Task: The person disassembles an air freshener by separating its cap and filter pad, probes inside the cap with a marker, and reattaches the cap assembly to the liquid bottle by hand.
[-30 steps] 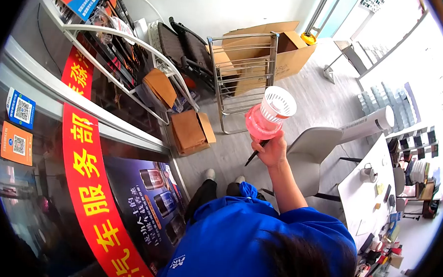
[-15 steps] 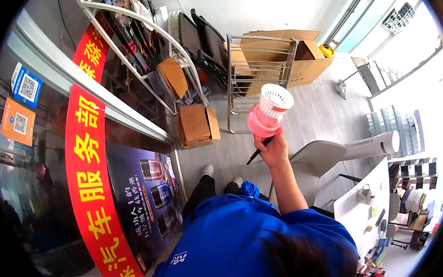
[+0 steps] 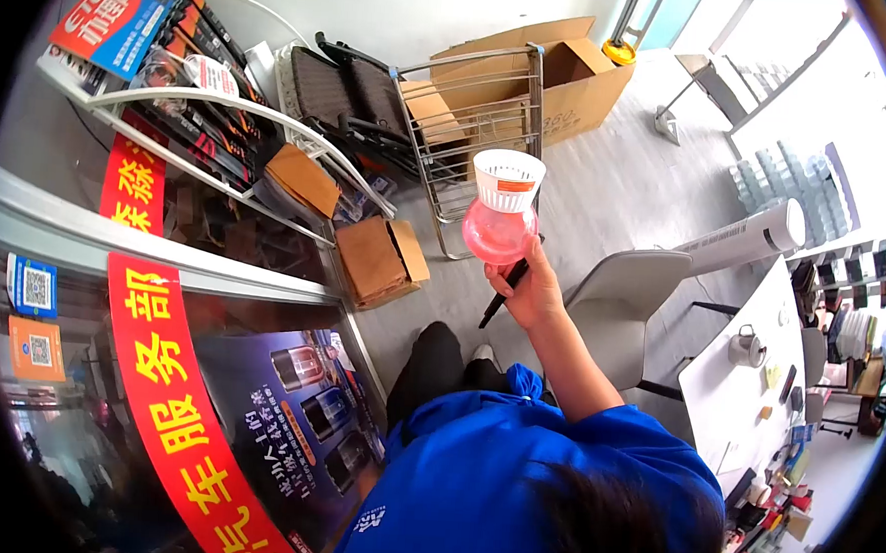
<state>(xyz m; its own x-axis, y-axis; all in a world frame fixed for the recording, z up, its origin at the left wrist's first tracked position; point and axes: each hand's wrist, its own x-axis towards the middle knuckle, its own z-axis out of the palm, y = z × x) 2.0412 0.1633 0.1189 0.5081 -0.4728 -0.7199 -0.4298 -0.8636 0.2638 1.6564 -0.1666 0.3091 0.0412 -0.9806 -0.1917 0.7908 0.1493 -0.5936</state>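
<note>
My right hand (image 3: pixel 534 289), raised in front of me, has its fingers closed around a pink, see-through round pot (image 3: pixel 498 237). A white slotted basket (image 3: pixel 508 180) with an orange label sits in the pot's mouth. A black pen-like stick (image 3: pixel 495 301) slants down from the same grip; whether it is a separate thing I cannot tell. Only a sliver of skin shows at my left side, beside the glass, and my left hand is out of sight.
A metal rack (image 3: pixel 472 113) and a large cardboard box (image 3: pixel 573 98) stand ahead. An open carton (image 3: pixel 379 263) lies near the glass front with its red banner (image 3: pixel 171 402). A grey chair (image 3: pixel 622 311) and a white table (image 3: pixel 723 391) are at right.
My view has turned, and the pot in my right hand appears farther left. One foot has shifted in a step. More of the shelf at left now shows.
</note>
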